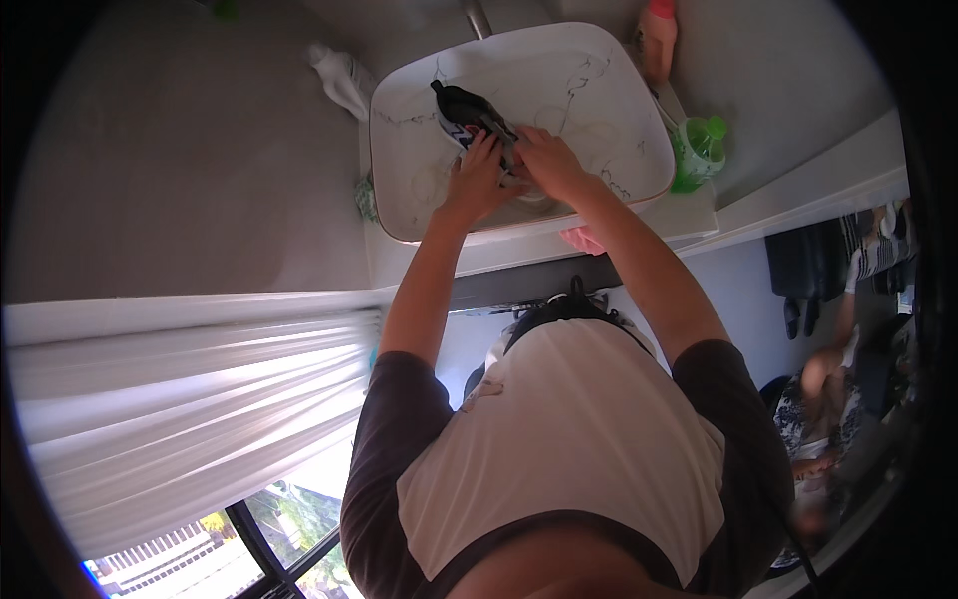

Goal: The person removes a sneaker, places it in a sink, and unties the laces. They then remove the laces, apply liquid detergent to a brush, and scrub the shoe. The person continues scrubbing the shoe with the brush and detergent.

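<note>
In a white marbled washbasin (606, 112) lies a dark shoe (468, 108) with a pale sole and a patterned side, its heel pointing up and left. My left hand (480, 176) rests with spread fingers on the shoe's near side, around its front part. From the right, my right hand (548, 161) has its fingers curled at the laces or tongue area and grips the shoe there. The toe end is partly hidden beneath both hands. The basin's bottom looks wet.
A metal tap (477, 19) stands behind the basin. A white bottle (340, 78) is left of it; a reddish bottle (658, 45) and a green container (697, 153) are on the right. A pink cloth (582, 239) lies at the front edge. Another person (823, 389) sits at far right.
</note>
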Motion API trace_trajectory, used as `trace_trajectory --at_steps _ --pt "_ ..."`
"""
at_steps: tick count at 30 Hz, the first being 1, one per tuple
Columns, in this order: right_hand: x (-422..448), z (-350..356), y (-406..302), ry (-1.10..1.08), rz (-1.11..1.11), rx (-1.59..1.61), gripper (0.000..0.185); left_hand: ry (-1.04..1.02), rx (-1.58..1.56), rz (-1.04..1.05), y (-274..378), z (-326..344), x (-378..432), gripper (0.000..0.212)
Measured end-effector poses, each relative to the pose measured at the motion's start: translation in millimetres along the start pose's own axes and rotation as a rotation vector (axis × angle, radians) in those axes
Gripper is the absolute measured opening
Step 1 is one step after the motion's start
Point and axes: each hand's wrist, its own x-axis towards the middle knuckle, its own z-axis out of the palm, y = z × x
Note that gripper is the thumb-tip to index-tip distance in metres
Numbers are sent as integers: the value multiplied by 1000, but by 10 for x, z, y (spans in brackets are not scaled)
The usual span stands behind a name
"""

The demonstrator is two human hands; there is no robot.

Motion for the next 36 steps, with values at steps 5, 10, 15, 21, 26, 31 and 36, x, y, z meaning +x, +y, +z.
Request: trace_trajectory --at_steps 5,10,15,21,26,31,36 --pt "93 -116 23 -55 -121 -59 15 -103 -96 -72 103 -131 48 89" --pt "83 -277 -30 -172 -84 101 15 -138 -3 -140 254 -285 62 92" --pt "31 -375 -59 -264 -27 142 16 -106 195 -59 116 -163 120 99" --pt "5 -620 -273 -354 7 -227 17 -277 127 -96 8 -115 256 108" --pt "-184 -1040 -314 -201 49 42 23 -310 127 -90 -12 -128 226 110" --pt "-263 -1663 -166 -185 206 480 31 -367 178 -100 29 -199 234 110" --pt "-242 -2294 -197 -226 444 1433 42 -369 108 -109 -6 -192 238 111"
